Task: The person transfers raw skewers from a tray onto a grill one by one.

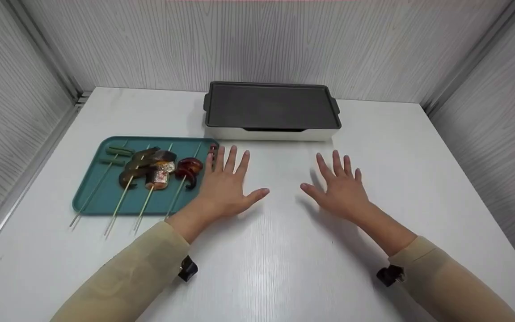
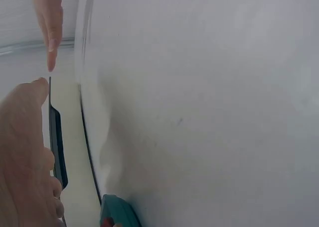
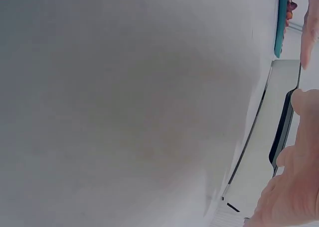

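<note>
My left hand (image 1: 224,190) is spread with fingers straight, palm down above the white table, its fingertips overlapping the right edge of a teal tray (image 1: 99,199). Nothing is in its grasp. On the tray lie several food skewers: one with green bean-like pieces (image 1: 113,161), one with dark brown slices (image 1: 130,176), one with a pinkish-silver chunk (image 1: 157,179), and one with glossy dark red slices (image 1: 189,167). Another reddish skewer (image 1: 213,148) is mostly hidden by the left hand. To the right, my right hand (image 1: 342,192) also hovers with spread fingers, holding nothing.
A flat black griddle plate (image 1: 273,106) on a white base (image 1: 226,133) stands at the table's back, beyond both hands. Stick ends jut over the tray's front edge. Grey wood-grain panels (image 1: 257,40) enclose the white table (image 1: 257,273) at the back and sides.
</note>
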`<state>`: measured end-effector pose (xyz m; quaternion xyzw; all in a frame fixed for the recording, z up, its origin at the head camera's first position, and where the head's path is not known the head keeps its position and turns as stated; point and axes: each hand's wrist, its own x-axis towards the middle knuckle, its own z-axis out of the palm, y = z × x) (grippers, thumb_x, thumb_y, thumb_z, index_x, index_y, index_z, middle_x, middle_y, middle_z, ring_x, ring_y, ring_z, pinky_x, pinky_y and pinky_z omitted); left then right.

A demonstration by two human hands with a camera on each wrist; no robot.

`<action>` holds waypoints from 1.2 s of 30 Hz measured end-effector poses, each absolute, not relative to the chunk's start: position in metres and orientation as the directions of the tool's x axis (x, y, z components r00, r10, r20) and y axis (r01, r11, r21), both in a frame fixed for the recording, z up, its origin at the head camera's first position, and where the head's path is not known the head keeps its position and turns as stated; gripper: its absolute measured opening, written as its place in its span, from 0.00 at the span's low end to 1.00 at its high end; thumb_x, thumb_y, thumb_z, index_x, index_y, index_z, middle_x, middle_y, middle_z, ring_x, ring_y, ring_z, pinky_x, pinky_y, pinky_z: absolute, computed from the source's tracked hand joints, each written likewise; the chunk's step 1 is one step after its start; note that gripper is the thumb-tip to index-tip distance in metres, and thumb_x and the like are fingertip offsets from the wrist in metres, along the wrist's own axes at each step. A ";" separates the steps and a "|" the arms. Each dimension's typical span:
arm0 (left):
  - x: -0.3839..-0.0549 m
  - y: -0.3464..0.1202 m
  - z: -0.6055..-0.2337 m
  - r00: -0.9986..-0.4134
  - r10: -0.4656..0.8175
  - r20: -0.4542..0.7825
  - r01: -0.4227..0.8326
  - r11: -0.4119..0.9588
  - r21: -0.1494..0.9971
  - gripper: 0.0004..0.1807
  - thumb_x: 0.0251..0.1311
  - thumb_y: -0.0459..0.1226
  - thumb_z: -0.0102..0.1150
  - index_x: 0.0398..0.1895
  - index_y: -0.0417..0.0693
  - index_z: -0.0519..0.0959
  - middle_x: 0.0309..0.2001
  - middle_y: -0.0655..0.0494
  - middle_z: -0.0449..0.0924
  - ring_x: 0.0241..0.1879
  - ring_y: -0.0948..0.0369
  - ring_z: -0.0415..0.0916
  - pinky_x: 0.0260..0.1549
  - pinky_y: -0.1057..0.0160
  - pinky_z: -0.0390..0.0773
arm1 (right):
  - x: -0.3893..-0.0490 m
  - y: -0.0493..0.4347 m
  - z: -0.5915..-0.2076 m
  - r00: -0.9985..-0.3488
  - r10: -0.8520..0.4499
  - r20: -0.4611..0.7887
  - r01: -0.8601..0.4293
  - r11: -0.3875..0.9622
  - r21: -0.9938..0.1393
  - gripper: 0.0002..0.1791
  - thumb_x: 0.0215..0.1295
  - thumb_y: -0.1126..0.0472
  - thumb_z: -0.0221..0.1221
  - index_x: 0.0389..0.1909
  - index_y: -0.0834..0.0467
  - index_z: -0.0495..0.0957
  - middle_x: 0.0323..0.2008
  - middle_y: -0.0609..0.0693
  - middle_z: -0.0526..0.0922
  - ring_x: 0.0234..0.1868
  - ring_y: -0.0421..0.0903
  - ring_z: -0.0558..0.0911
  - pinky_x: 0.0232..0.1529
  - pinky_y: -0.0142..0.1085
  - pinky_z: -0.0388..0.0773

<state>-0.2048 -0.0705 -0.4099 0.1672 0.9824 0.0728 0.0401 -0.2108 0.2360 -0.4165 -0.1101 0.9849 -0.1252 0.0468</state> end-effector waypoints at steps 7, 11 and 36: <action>-0.199 -0.090 -0.397 -0.939 0.342 -0.036 0.330 0.924 0.192 0.59 0.68 0.78 0.33 0.88 0.50 0.39 0.86 0.41 0.31 0.84 0.39 0.24 0.79 0.36 0.30 | -0.209 0.228 -0.412 -0.968 -0.242 -0.068 -0.216 0.940 -0.262 0.54 0.73 0.21 0.44 0.88 0.48 0.42 0.85 0.64 0.33 0.84 0.67 0.33 0.77 0.71 0.36; -0.195 -0.106 -0.386 -0.933 0.360 -0.016 0.349 0.915 0.203 0.59 0.69 0.77 0.35 0.88 0.49 0.39 0.86 0.41 0.31 0.84 0.39 0.26 0.79 0.36 0.30 | -0.207 0.223 -0.409 -0.964 -0.256 -0.077 -0.228 0.938 -0.259 0.54 0.73 0.21 0.44 0.88 0.48 0.40 0.85 0.63 0.32 0.84 0.67 0.32 0.77 0.71 0.36; -0.169 -0.259 -0.358 -0.959 0.268 0.089 0.281 0.936 0.213 0.56 0.74 0.69 0.45 0.87 0.40 0.41 0.85 0.32 0.35 0.82 0.30 0.32 0.76 0.28 0.33 | -0.187 0.143 -0.400 -0.914 -0.403 -0.046 -0.382 0.892 -0.241 0.51 0.74 0.22 0.45 0.88 0.45 0.45 0.86 0.58 0.37 0.85 0.61 0.37 0.79 0.67 0.40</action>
